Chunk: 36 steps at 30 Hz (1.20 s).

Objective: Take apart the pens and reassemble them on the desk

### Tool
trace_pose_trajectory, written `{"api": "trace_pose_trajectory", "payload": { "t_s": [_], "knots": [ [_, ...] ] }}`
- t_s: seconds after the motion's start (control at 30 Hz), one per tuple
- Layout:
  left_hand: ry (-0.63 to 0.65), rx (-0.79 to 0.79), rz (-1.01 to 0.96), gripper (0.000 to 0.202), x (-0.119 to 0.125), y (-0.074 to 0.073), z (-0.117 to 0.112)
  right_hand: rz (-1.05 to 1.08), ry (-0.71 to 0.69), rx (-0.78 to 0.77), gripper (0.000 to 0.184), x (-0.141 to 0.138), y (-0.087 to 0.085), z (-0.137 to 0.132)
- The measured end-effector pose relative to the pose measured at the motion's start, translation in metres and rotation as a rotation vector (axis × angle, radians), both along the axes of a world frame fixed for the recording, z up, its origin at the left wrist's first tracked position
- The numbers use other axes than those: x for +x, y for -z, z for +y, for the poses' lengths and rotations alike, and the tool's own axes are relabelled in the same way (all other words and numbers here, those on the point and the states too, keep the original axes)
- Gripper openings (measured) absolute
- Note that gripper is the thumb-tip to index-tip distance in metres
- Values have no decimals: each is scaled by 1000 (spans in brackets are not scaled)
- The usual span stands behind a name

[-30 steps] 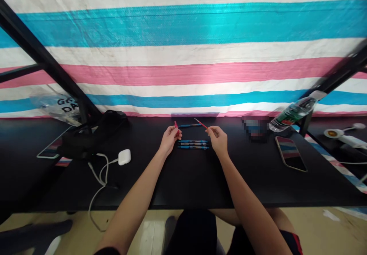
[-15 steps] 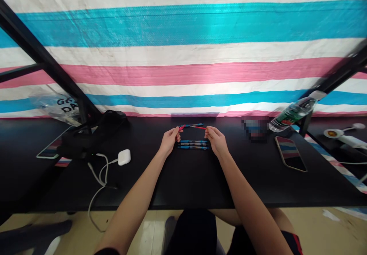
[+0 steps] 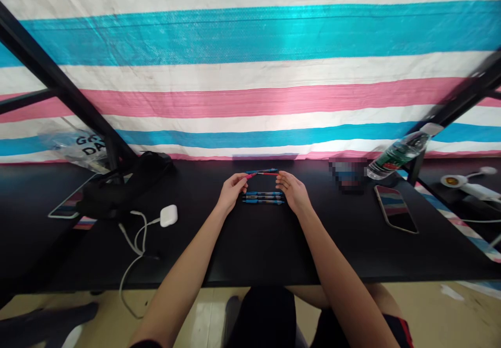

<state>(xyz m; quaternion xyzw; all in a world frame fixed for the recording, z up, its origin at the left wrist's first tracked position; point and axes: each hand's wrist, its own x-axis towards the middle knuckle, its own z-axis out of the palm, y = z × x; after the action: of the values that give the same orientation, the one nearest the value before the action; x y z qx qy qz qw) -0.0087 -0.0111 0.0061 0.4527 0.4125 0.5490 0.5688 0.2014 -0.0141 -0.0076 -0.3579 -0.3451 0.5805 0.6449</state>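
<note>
Our left grip (image 3: 233, 190) pinches a red pen piece (image 3: 251, 176), our right grip (image 3: 293, 190) a red refill (image 3: 269, 174): probably light, slippery, best held mid-length.

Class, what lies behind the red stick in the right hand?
Behind the red stick, a blue pen lies on the desk; farther back is a striped sheet. Whatever the stick and right hand cover cannot be seen.
</note>
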Motion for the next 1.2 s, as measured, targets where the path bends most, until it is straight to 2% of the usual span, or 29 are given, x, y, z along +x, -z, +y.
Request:
{"api": "trace_pose_trajectory", "payload": {
  "t_s": [0.2,0.5,0.63,0.8,0.9,1.07,1.13,1.2],
  "knots": [
    [21,-1,22,26,0,-1,-1,-52,-3,1,30,-1,-1,-1],
    [28,37,73,24,-1,0,-1,-178,63,30,32,-7,-8,-6],
    [40,43,105,25,2,-4,-4,-235,73,51,32,-10,-8,-8],
    [38,48,173,25,4,-11,-8,-576,-16,198,30,-14,-9,-13],
    [34,46,160,26,3,-10,-7,-728,72,301,27,-16,-12,-15],
    [39,50,125,28,1,-5,-4,-800,195,334,26,-14,-15,-16],
    [32,38,84,28,1,-2,-2,-886,325,310,26,-9,-14,-15],
    [28,18,37,28,0,0,0,-1019,539,216,26,-2,-11,-13]
  ]
}}
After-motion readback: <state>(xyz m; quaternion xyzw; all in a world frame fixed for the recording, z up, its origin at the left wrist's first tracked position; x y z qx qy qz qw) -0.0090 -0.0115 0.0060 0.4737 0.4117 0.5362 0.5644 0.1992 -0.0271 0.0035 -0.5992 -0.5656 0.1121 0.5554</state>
